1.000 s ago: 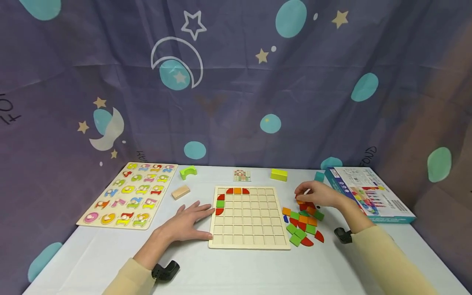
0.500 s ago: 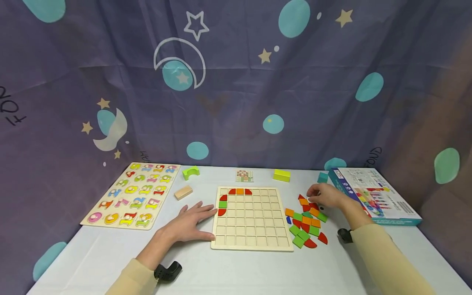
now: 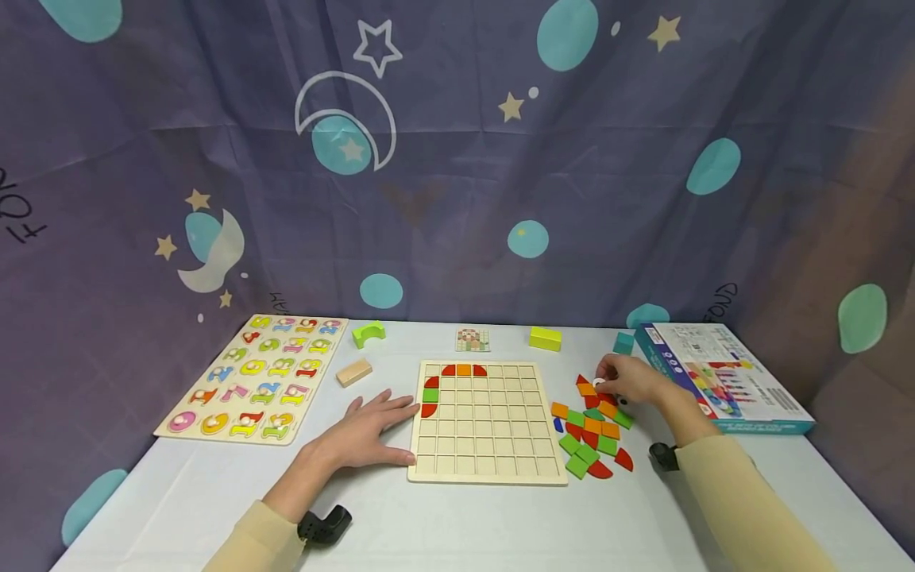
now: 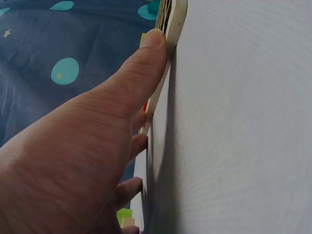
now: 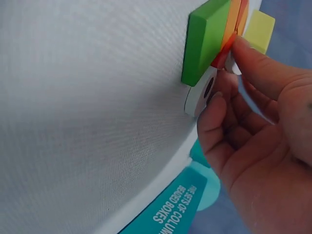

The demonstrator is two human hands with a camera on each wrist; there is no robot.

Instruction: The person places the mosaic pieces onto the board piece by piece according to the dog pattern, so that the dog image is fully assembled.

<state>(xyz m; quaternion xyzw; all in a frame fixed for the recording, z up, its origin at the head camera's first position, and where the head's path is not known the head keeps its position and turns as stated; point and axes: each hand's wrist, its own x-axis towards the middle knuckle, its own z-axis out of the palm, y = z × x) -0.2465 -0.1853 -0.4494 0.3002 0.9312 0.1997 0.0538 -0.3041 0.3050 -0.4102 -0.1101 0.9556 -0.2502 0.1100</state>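
My left hand (image 3: 372, 433) lies spread at the left edge of a wooden grid board (image 3: 493, 429), its thumb and fingertips touching the rim. In the left wrist view the thumb presses along the board's edge (image 4: 176, 24). Red quarter-circles, an orange square and a green square (image 3: 430, 395) sit in cells at the board's upper left. Over the far side of the loose pieces, my right hand (image 3: 629, 379) pinches a small white piece (image 5: 233, 65), partly hidden by the fingers. A white disc with a black spot (image 5: 199, 95) lies close by its fingertips, against a green piece (image 5: 207, 44).
Loose green, orange and red tiles (image 3: 588, 454) lie right of the board. A number puzzle (image 3: 250, 381) is at left, a boxed set (image 3: 736, 377) at right. Behind stand a green arch (image 3: 368, 334), a wooden block (image 3: 353, 372), a pattern card (image 3: 472, 341) and a yellow block (image 3: 546, 339).
My right hand has shifted right across the pile, uncovering red and orange pieces, and a white piece now shows at its fingertips. The left hand stays on the board's edge.
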